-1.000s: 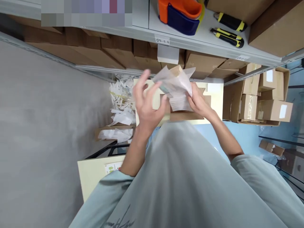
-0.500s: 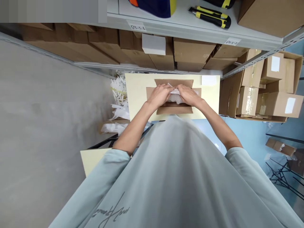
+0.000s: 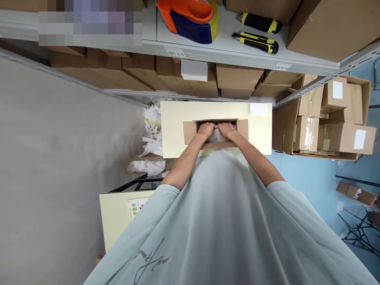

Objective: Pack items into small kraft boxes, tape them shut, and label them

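An open cardboard box [image 3: 243, 132] stands on the pale yellow tabletop [image 3: 172, 118], its side flaps spread outward. Crumpled white wrapping paper [image 3: 218, 135] lies inside it. My left hand [image 3: 206, 128] reaches into the box from the left, fingers curled down on the paper. Close beside it, my right hand [image 3: 226, 129] is bent over the paper in the same way. Both hands look closed, and their fingertips are hidden against the paper and the box's far wall. Whatever lies beneath the paper cannot be seen.
A shelf above holds an orange-and-blue tape dispenser [image 3: 190, 23] and two utility knives [image 3: 255, 42]. Cardboard boxes [image 3: 240, 75] line the level below. At right, a large carton [image 3: 285, 122] holds several smaller boxes. Shredded paper [image 3: 152, 120] lies left of the table.
Both hands have moved down into the box, pressing the white paper lower. The far flap now stands nearly upright rather than lying outward. The view has tilted up, showing more of the shelf.
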Available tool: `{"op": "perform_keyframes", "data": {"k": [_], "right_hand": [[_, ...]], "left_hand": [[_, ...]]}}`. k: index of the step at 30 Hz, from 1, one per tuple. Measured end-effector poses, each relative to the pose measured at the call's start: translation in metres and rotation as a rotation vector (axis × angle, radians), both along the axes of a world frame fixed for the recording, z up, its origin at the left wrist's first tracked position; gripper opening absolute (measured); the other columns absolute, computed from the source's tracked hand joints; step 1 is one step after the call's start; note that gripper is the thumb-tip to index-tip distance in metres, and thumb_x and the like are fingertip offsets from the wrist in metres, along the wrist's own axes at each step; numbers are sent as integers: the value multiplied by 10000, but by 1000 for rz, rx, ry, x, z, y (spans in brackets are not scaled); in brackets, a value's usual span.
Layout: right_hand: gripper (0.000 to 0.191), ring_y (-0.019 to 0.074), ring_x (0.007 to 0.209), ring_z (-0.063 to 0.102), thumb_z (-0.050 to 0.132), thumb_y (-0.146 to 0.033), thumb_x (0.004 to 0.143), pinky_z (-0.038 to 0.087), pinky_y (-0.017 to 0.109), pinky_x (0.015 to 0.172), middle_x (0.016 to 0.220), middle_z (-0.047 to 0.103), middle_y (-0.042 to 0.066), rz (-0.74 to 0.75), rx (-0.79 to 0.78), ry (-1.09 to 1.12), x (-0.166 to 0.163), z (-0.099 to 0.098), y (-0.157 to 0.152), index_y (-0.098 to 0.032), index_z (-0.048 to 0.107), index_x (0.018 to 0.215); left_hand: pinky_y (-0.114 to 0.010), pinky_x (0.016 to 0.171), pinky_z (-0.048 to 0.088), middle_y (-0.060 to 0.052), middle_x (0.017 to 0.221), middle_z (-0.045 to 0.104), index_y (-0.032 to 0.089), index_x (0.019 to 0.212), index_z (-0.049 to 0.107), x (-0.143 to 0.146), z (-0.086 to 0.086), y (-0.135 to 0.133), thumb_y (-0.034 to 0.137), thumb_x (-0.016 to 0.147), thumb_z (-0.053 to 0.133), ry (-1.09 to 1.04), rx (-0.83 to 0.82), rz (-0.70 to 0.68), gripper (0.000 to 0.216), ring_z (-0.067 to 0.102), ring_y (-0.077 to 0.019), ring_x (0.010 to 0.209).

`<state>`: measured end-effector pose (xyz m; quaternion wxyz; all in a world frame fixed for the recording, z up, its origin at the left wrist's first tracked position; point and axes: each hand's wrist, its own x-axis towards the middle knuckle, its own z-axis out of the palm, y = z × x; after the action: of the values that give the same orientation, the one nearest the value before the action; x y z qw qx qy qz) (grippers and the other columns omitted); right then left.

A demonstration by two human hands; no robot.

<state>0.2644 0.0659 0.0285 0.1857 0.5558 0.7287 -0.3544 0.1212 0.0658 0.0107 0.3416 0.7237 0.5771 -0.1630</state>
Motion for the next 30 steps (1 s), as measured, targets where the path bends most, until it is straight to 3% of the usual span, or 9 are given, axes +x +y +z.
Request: {"op": "perform_keyframes", "data": {"k": [3, 6, 9, 11, 13, 15, 21, 26, 30], "right_hand": [[409, 369, 1422, 731, 569, -157, 1146, 506, 476, 1268, 1500, 755, 337, -41, 92, 17, 8, 19, -18, 20, 695, 1492], [492, 323, 1577, 611, 491, -259, 1206, 425, 428, 1370, 1679, 656, 267, -78, 215, 82, 37, 45, -46, -51, 618, 1633], [564, 345, 1715, 437, 359, -332, 1223, 375, 535, 1427, 1817, 496, 250, -226, 372, 83, 80, 60, -76, -93, 550, 1697], [618, 395, 1667, 492, 441, -383, 1180, 453, 622, 1365, 1780, 521, 279, -479, 454, 83, 106, 58, -93, -90, 504, 1720], [711, 399, 1529, 630, 528, -456, 1129, 566, 607, 1257, 1714, 584, 302, -693, 416, 135, 121, 48, -107, -81, 465, 1730], [786, 374, 1354, 738, 570, -552, 1097, 643, 563, 1146, 1622, 669, 293, -803, 355, 226, 123, 36, -115, -97, 454, 1727], [978, 368, 1074, 800, 528, -803, 1073, 681, 514, 942, 1314, 818, 210, -674, 456, 228, 89, 25, -88, -159, 341, 1785], [652, 414, 1176, 775, 428, -644, 1180, 616, 587, 1061, 1273, 831, 221, -559, 471, 126, 70, 25, -15, -170, 557, 1609], [507, 388, 1184, 774, 375, -554, 1227, 562, 565, 1142, 1197, 846, 186, -504, 376, 174, 63, 19, 16, -188, 648, 1448]], "left_hand": [[-511, 1260, 509, -296, 1489, 760, 54, 1491, 755, -9, 8, -14, 208, 1040, 629, -15, 19, 10, 493, 707, -408, 1430], [-556, 1398, 385, -280, 1713, 603, 55, 1649, 626, -33, 21, -42, 279, 1056, 621, -131, 134, 29, 634, 529, -415, 1641], [-594, 1451, 322, -202, 1834, 482, 140, 1681, 598, -68, 30, -75, 328, 1087, 566, -259, 330, 196, 624, 391, -405, 1740], [-638, 1451, 319, -209, 1848, 445, 165, 1720, 533, -89, 30, -94, 380, 1056, 636, -258, 429, 418, 706, 361, -440, 1744], [-668, 1423, 355, -266, 1777, 501, 134, 1737, 473, -103, 26, -108, 406, 984, 742, -221, 444, 606, 844, 432, -483, 1681], [-671, 1381, 411, -285, 1648, 604, 107, 1710, 478, -105, 21, -118, 410, 937, 805, -202, 412, 686, 893, 536, -492, 1575], [-604, 1296, 505, -221, 1500, 670, 175, 1679, 513, -72, 31, -143, 369, 994, 806, -299, 481, 596, 770, 623, -426, 1432], [-537, 1296, 510, -209, 1549, 658, 186, 1636, 577, -54, 39, -150, 354, 1092, 702, -383, 410, 371, 583, 634, -379, 1449], [-530, 1295, 508, -234, 1598, 674, 158, 1630, 604, -57, 33, -143, 505, 1001, 867, -374, 296, 170, 765, 635, -419, 1494]]}}
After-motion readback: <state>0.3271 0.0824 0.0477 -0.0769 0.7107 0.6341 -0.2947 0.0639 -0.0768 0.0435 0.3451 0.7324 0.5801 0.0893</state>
